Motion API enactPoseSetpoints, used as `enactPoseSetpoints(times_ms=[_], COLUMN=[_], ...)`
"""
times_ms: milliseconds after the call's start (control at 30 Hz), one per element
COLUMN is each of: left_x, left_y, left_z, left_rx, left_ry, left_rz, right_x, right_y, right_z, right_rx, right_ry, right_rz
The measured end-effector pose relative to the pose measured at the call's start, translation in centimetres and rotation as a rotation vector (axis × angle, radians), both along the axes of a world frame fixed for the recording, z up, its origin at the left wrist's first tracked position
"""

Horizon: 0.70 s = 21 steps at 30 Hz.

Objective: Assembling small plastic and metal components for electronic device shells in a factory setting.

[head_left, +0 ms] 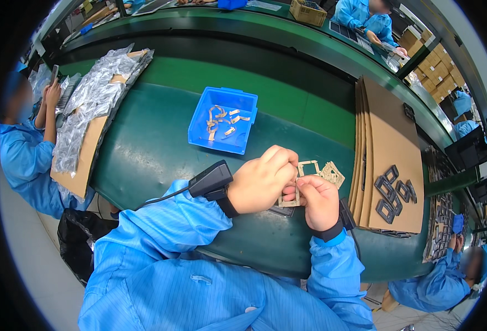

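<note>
My left hand point(265, 179) is closed, its fingers pinched together near my right hand point(319, 202), which is closed too. Between them both hands grip a small beige rectangular frame point(290, 203). Fingers cover part of it. Just beyond my hands lie another beige open frame point(308, 164) and a small cluster of similar beige frames point(332, 174) on the green tabletop point(160, 127). A dark flat piece point(281, 211) shows partly beneath the held frame; my hands hide the rest.
A blue bin point(221, 144) with several curled beige strips stands ahead. At right, stacked cardboard sheets point(390, 143) carry several black frames point(386, 190). Clear plastic-wrapped pieces point(94, 94) lie on cardboard at left. Co-workers in blue sit at left point(25, 160), lower right point(431, 284) and far right point(359, 16).
</note>
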<state>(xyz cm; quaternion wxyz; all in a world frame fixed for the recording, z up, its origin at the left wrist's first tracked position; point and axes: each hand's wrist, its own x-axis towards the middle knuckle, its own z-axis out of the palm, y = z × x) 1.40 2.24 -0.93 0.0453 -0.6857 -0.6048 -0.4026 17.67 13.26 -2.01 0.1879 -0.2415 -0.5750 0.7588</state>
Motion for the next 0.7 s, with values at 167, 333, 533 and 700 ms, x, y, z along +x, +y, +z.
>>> enactPoseSetpoints(times_ms=[167, 333, 533, 700], left_x=[-2.0, -9.0, -9.4, -3.2], left_y=[-0.4, -2.3, -2.3, -1.9], left_z=[0.8, 3.1, 2.5, 2.8], left_rx=[0.110, -0.059, 0.005, -0.048], left_ry=[-0.386, -0.043, 0.004, -0.011], left_rz=[-0.085, 0.567, 0.498, -0.001], right_x=[-0.1, -0.4, -0.4, -0.6], right_y=[0.8, 0.7, 0.6, 0.0], right_z=[-0.4, -0.1, -0.9, -0.1], right_rx=[-0.135, -0.134, -0.052, -0.031], right_ry=[-0.005, -0.017, 0.077, 0.075], right_rz=[-0.047, -0.022, -0.007, -0.048])
